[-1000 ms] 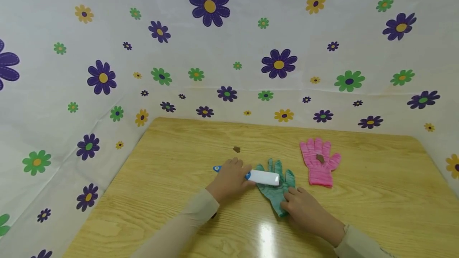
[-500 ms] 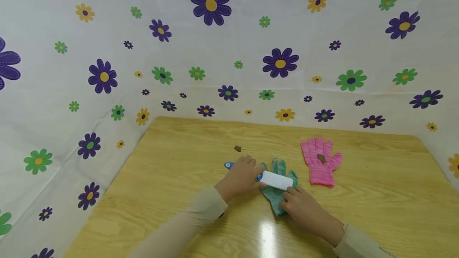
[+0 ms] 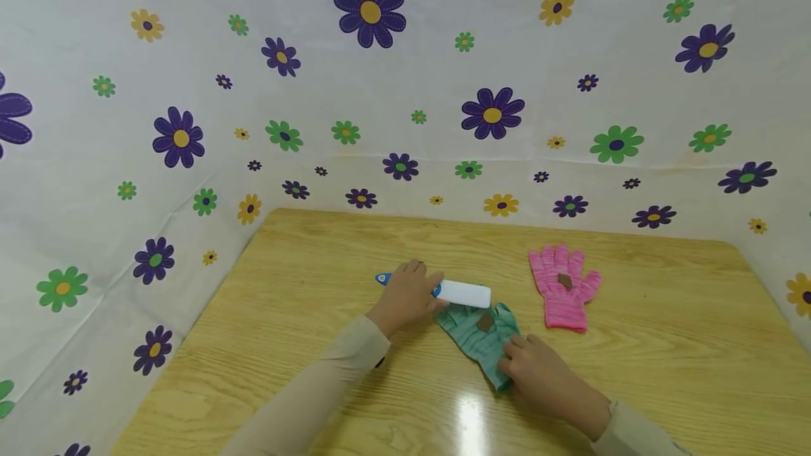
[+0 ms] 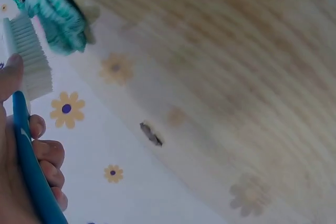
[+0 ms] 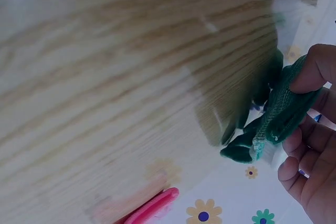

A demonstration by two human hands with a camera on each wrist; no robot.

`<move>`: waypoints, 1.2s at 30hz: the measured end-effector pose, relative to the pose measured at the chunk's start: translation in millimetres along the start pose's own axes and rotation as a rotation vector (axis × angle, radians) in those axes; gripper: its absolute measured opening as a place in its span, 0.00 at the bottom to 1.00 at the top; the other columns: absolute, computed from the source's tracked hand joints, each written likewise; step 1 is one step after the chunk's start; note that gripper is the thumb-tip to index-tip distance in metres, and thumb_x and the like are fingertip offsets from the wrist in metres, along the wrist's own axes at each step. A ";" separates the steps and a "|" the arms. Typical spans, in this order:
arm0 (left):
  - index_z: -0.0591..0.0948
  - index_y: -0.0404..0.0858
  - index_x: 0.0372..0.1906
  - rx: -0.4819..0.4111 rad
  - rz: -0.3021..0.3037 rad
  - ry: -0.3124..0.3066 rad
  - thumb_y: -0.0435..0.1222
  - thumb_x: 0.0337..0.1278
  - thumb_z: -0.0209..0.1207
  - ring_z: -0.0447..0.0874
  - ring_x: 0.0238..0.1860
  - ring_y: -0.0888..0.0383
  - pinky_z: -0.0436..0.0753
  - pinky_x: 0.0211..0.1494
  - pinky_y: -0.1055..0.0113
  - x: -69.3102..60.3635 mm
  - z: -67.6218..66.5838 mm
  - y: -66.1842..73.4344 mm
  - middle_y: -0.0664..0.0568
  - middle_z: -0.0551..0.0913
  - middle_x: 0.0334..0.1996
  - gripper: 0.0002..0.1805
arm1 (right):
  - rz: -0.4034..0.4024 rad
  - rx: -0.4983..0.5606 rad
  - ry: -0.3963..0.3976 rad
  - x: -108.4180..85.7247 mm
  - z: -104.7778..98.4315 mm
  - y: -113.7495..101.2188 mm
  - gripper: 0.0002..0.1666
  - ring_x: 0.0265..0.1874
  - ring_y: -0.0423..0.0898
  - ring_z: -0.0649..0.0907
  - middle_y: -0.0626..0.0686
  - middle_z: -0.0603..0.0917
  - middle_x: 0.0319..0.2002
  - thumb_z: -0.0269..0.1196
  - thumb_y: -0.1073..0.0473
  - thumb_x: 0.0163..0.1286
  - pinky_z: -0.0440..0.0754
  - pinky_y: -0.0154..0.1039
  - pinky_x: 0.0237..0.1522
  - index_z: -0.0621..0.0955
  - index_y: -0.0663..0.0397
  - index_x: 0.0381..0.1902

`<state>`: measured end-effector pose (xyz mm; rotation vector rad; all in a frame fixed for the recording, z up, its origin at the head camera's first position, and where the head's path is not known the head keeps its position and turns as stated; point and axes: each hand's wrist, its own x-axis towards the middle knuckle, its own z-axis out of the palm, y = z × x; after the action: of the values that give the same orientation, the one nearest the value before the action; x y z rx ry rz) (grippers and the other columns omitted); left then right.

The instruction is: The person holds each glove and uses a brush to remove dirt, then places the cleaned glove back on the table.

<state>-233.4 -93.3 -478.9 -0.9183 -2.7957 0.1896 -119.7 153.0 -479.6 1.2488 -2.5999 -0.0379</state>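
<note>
Flowered cloth is hanging behind and to the left of the green glove, while a wooden table is stretching out beneath it. A pink glove is lying flat near its right side. At the green glove's cuff, the right hand is pinching the fabric; the head view is showing only that hand's back, whereas the right wrist view is revealing the thumb on one face and fingertips on the other. At the green glove's finger end, the left hand is curling round a brush; the left wrist view is displaying the bristles, which the head view is hiding, though whether they are touching the green glove I cannot tell. Brown patches are sitting on both gloves, and the left wrist view is picking out a dark scrap on the table, well apart from the green glove.
</note>
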 end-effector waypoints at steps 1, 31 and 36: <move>0.74 0.45 0.45 -0.009 -0.022 0.001 0.60 0.57 0.51 0.76 0.43 0.53 0.75 0.53 0.59 0.0 -2.0 -2.7 0.49 0.79 0.35 0.24 | 0.004 0.007 -0.002 0.2 -0.4 -0.3 0.07 0.23 0.40 0.67 0.45 0.72 0.19 0.69 0.62 0.40 0.61 0.30 0.24 0.80 0.48 0.19; 0.73 0.47 0.41 0.024 -0.042 -0.108 0.62 0.56 0.51 0.74 0.38 0.55 0.73 0.50 0.61 -8.1 -4.2 9.4 0.53 0.77 0.29 0.23 | -0.012 -0.013 -0.002 4.0 1.1 -1.5 0.07 0.24 0.41 0.67 0.45 0.74 0.21 0.70 0.60 0.46 0.60 0.31 0.25 0.81 0.47 0.22; 0.73 0.46 0.43 0.000 -0.045 -0.119 0.62 0.56 0.51 0.75 0.37 0.55 0.74 0.46 0.61 -10.8 -11.0 5.9 0.52 0.78 0.29 0.24 | -0.002 -0.009 0.062 1.4 7.5 -1.9 0.11 0.28 0.42 0.67 0.45 0.73 0.25 0.70 0.61 0.45 0.62 0.33 0.28 0.79 0.44 0.26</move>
<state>-219.1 -94.4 -470.8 -0.8702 -2.9219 0.2452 -120.8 150.1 -486.8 1.2293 -2.5431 -0.0117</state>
